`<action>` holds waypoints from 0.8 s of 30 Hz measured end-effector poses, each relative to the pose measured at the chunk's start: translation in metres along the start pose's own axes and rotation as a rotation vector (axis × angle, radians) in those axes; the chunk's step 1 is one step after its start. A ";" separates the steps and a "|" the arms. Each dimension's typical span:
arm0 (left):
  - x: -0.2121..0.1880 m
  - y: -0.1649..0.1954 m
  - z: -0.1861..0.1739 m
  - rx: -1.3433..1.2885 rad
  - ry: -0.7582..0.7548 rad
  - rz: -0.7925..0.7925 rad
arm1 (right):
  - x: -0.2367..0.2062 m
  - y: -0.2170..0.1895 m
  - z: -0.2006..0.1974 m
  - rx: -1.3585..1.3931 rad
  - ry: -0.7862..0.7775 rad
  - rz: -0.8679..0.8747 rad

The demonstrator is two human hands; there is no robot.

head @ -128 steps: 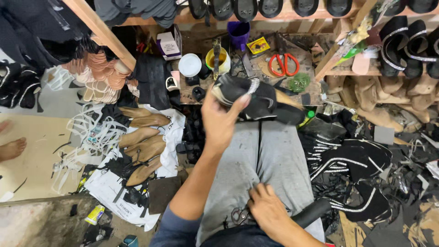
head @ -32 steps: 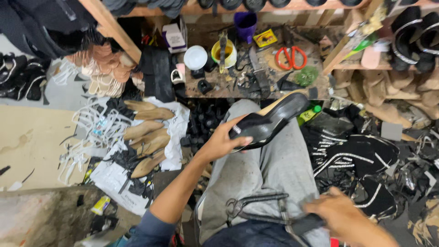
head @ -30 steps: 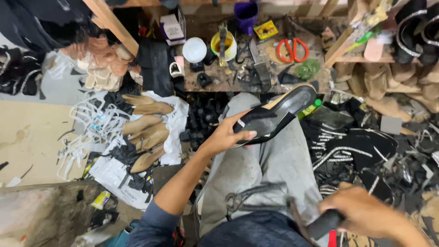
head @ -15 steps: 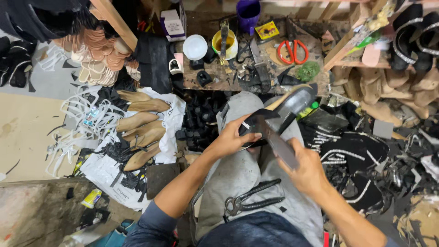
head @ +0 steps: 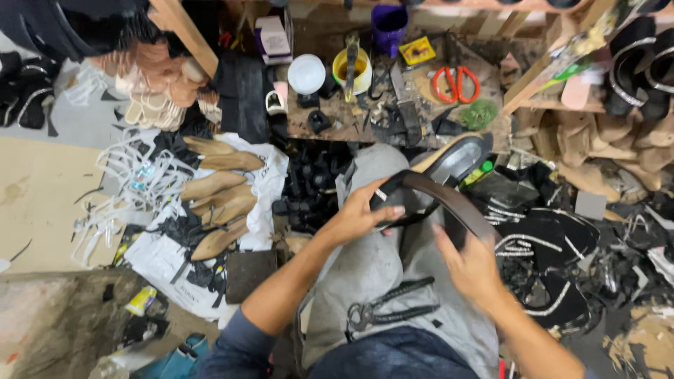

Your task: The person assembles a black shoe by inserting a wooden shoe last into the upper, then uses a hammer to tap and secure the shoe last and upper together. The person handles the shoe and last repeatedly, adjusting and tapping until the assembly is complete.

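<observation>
- We see a black sandal (head: 428, 179) held over the lap, above the grey-trousered knees (head: 379, 260), its pale insole turned up and its toe pointing away toward the workbench.
- Our left hand (head: 354, 217) grips the sandal at its near end, the fingers curled round the edge and the thumb lying along the side.
- A dark curved strap (head: 449, 200) arcs over the sandal from the left hand toward the right.
- Our right hand (head: 470, 263) is blurred just beside the strap's lower end; we cannot tell whether its fingers clasp the strap or only touch it.
- A pair of black pincers (head: 390, 309) lies on the lap, below both hands and apart from them.
- Beyond the knees stands the cluttered wooden workbench (head: 337, 126), bearing orange-handled scissors (head: 455, 83), a yellow pot (head: 351, 70) with a tool standing in it, a white round lid (head: 307, 74) and a purple cup (head: 388, 24).
- To the left, tan shoe soles (head: 217, 193) lie on white sheets on the floor, near a tangle of white straps (head: 119, 189).
- To the right, black sandal uppers with pale trim (head: 540, 245) are heaped on the floor, and finished black sandals (head: 639, 60) sit on a shelf above them.
</observation>
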State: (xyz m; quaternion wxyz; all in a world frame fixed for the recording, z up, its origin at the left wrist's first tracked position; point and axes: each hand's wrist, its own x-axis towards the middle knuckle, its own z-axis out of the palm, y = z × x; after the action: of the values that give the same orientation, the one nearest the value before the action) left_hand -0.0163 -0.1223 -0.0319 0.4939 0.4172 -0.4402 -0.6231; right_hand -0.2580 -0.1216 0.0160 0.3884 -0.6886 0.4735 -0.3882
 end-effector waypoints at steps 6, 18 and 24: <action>0.002 0.002 0.002 -0.021 0.002 -0.042 | 0.015 -0.023 -0.006 0.099 -0.028 0.077; 0.004 -0.001 -0.002 -0.013 0.007 -0.063 | 0.013 0.010 -0.010 0.336 0.082 0.002; -0.003 0.009 -0.012 -0.039 -0.027 -0.070 | -0.035 0.062 -0.041 -0.130 -0.164 -0.094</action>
State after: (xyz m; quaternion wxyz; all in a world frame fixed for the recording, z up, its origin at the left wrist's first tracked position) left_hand -0.0021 -0.1224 -0.0264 0.4739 0.4141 -0.4196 -0.6541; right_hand -0.3255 -0.1109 -0.0290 0.3617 -0.7633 0.4315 -0.3168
